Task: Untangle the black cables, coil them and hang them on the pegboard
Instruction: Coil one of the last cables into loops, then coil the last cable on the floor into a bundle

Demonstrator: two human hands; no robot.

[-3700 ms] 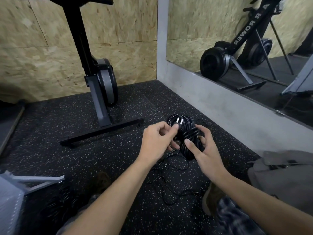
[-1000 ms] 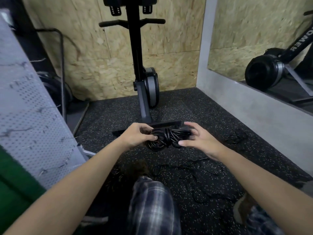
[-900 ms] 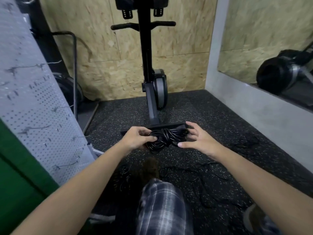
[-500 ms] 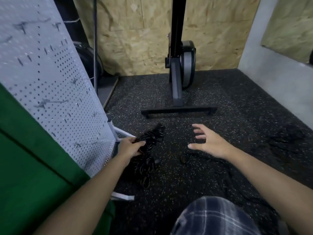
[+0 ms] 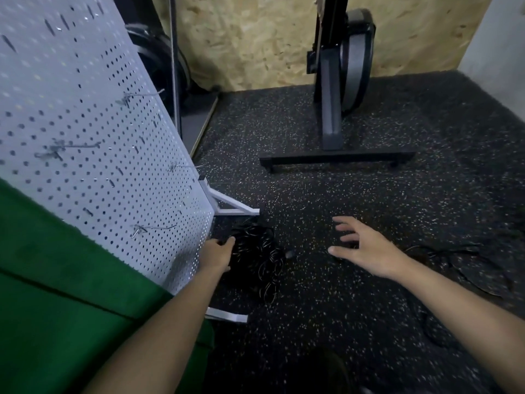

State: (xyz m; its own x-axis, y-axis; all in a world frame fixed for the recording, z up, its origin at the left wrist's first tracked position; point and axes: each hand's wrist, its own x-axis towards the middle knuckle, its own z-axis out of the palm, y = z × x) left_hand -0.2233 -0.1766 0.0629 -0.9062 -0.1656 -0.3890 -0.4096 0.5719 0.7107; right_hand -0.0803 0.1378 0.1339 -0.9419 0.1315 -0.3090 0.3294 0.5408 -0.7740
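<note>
A coiled bundle of black cable [image 5: 257,253] sits low at the foot of the white pegboard [image 5: 93,132], on or just above the speckled floor. My left hand [image 5: 217,255] grips its left side, fingers tucked into the loops. My right hand [image 5: 366,248] hovers over the floor to the right, fingers spread and holding nothing. More loose black cable [image 5: 454,253] lies tangled on the floor at the far right. Bare metal hooks [image 5: 154,228] stick out of the pegboard.
The pegboard's white feet [image 5: 237,210] reach onto the floor beside the bundle. A black exercise machine's base bar [image 5: 335,159] crosses the floor ahead. Green fabric [image 5: 56,308] covers the lower left. OSB wall panels stand behind.
My right hand let go of the coil. My left hand carried it left and down to the pegboard's foot. My view swung left and downward.
</note>
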